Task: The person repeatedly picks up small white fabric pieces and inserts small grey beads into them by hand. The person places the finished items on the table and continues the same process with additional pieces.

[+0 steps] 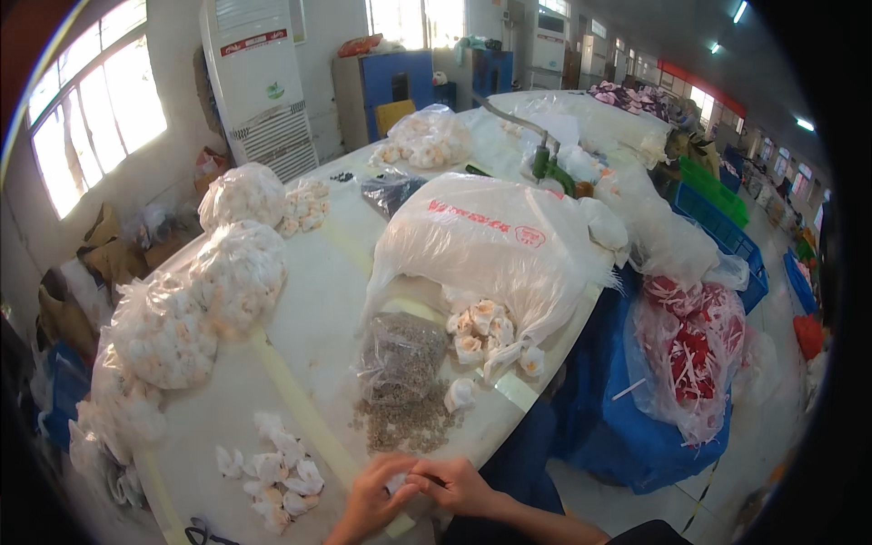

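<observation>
My left hand (367,501) and my right hand (457,488) meet at the near edge of the table. Fingers of both are closed around a small white cloth piece (397,483), mostly hidden by them. Just beyond lie loose, tiny grey-brown pieces (409,429), spilled before a clear bag (400,356) full of the same. To the left is a loose pile of small white cloth pieces (292,474). A big white plastic bag (490,222) lies on its side farther off, with white pieces with orange marks (481,329) at its mouth.
Clear bags stuffed with white pieces (168,336) line the table's left edge. On the right, a blue covered container (604,427) carries a bag of red and white scraps (695,354). A green clamp-like tool (551,168) stands at the far side of the white table (313,341).
</observation>
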Action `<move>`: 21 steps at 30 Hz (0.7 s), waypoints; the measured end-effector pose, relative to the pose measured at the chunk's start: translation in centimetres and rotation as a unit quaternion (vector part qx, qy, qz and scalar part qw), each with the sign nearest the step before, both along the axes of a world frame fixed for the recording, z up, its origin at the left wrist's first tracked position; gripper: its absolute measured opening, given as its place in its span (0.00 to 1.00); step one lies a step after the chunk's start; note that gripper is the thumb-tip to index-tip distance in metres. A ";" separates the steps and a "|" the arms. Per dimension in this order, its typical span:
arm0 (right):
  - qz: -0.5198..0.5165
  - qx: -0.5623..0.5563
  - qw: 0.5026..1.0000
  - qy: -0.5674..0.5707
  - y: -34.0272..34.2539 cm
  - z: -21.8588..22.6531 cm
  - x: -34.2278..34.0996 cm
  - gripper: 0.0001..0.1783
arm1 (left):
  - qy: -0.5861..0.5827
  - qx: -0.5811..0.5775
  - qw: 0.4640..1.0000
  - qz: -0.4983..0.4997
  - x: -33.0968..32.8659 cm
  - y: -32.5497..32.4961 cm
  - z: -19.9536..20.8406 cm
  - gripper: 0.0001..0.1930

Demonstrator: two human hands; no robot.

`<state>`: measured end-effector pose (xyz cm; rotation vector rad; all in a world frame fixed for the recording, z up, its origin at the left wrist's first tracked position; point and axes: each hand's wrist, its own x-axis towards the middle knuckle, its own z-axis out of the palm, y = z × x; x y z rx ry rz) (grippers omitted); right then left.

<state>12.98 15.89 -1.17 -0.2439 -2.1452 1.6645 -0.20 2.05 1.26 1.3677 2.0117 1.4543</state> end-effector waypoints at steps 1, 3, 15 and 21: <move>-0.002 -0.033 0.999 -0.013 -0.1 0.4 0.2 0.09 | -0.061 -0.098 0.993 -0.023 0.2 -0.5 0.0 0.21; 0.009 -0.084 0.995 -0.046 0.0 0.5 0.7 0.10 | -0.102 -0.092 0.991 -0.005 1.5 -0.6 1.4 0.12; 0.004 -0.076 0.992 -0.103 0.1 1.2 1.6 0.08 | -0.120 -0.049 0.991 0.021 1.8 -1.2 -3.1 0.08; -0.130 0.277 0.952 -0.027 1.8 0.4 1.1 0.10 | -0.095 -0.058 0.990 0.087 1.4 -2.0 -2.7 0.07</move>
